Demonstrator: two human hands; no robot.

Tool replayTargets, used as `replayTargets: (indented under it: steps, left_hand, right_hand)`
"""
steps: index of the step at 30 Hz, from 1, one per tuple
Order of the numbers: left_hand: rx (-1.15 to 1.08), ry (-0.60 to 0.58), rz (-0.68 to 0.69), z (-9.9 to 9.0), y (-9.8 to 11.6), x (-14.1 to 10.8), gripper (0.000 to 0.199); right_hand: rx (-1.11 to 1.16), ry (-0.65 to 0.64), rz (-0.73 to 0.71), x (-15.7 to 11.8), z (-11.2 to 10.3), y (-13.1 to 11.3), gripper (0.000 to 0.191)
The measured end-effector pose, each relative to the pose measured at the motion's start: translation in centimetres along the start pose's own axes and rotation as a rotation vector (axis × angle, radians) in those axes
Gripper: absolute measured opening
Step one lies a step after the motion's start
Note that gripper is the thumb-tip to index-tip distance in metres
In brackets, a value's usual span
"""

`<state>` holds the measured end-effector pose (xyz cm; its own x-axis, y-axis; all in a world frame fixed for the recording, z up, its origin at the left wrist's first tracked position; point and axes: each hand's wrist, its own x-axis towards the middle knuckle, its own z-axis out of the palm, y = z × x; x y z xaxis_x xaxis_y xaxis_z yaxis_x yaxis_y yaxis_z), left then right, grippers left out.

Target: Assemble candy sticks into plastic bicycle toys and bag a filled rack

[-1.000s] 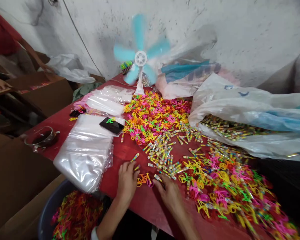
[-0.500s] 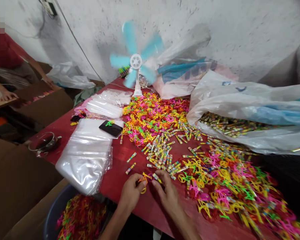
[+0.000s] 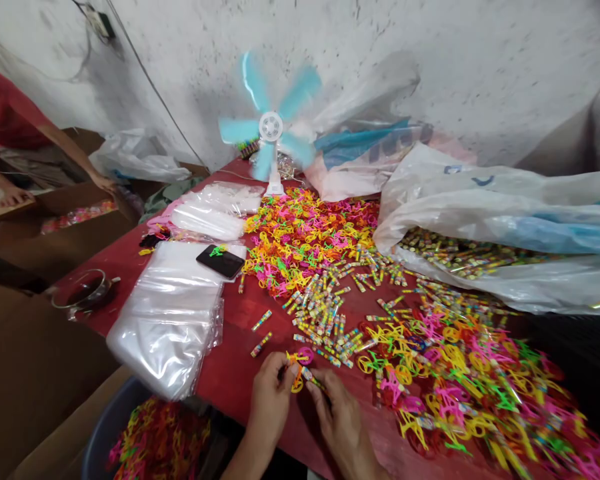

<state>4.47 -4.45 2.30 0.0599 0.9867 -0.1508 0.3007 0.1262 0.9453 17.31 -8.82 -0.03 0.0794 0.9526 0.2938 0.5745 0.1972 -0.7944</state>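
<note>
My left hand [image 3: 270, 400] is closed, pinching a small plastic toy bicycle [image 3: 297, 385] with yellow parts and a purple wheel. My right hand [image 3: 339, 410] pinches a small printed tube [image 3: 309, 376] between thumb and fingers. The tube's far end meets the toy, though the fingers partly hide the contact. Just beyond my hands lies a heap of similar tubes [image 3: 325, 317] on the red table [image 3: 260, 417]. To the right spreads a pile of toy bicycles mixed with tubes [image 3: 450, 373]. Loose toy bicycles [image 3: 305, 233] are heaped farther back.
Clear plastic bags [image 3: 165, 333] lie left, with a black phone [image 3: 220, 261] on them. A glass cup [image 3: 87, 292] stands near the left edge. Behind are a spinning fan [image 3: 271, 127] and a white sack [image 3: 480, 193] of tubes. A co-worker's hand [image 3: 103, 181] reaches over a carton [image 3: 70, 243].
My hands have come closer together, bringing the tube against the toy bicycle. The co-worker's right-side hand has shifted slightly, and more of the carton's contents shows.
</note>
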Motion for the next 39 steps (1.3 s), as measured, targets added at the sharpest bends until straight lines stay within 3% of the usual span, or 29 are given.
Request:
replayTargets:
  steps: [3, 7, 16, 24, 27, 33, 36, 39]
  left_hand:
    - [0.150, 0.056, 0.115, 0.2, 0.0, 0.1, 0.027]
    - [0.208, 0.071, 0.152, 0.2, 0.0, 0.4, 0.029]
    - [0.177, 0.149, 0.139, 0.3, -0.4, 0.5, 0.029]
    - [0.171, 0.153, 0.132, 0.8, -0.2, 0.3, 0.030]
    - [0.082, 0.100, 0.077, 0.5, -0.1, 0.5, 0.028]
    - [-0.176, -0.106, -0.095, 0.0, 0.5, 1.0, 0.021]
    - [-0.086, -0.132, -0.051, -0.3, 0.5, 1.1, 0.025]
    - [0.091, 0.026, 0.119, -2.0, -0.3, 2.2, 0.024]
  right_hand:
    - [-0.123, 0.047, -0.100, -0.1, 0.4, 0.2, 0.025]
    - [-0.233, 0.132, -0.188, 0.0, 1.3, 0.4, 0.027]
    - [-0.026, 0.065, -0.019, 0.5, 0.6, 0.2, 0.020]
    - [-0.175, 0.152, -0.096, 0.1, 1.7, 0.4, 0.026]
    - [-0.123, 0.174, -0.108, 0.3, 1.4, 0.5, 0.025]
    - [0.101, 0.026, -0.037, 1.2, 0.8, 0.7, 0.021]
    - [0.050, -0.002, 0.029, 0.7, -0.9, 1.5, 0.023]
    - [-0.155, 0.221, 0.102, 0.0, -6.1, 3.2, 0.023]
